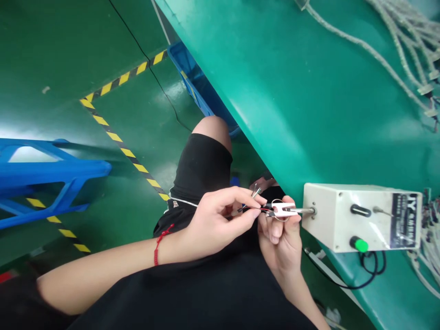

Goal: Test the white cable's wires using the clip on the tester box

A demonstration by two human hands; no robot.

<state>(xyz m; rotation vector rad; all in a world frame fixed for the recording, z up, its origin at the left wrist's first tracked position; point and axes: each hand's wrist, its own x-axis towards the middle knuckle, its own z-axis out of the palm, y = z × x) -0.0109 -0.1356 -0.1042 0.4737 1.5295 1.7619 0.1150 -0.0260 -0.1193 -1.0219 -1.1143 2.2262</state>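
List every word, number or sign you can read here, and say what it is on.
"IY": large pale letters at the top of the black label on the white box; the last stroke may be cut off.
The smaller lines below on that label are too blurred to read.
Nothing else carries readable text.

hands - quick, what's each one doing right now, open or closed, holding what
Left hand: closed, fingers pinching the red and black wires.
Right hand: closed, fingers holding the small white part against the metal shaft of the white box.
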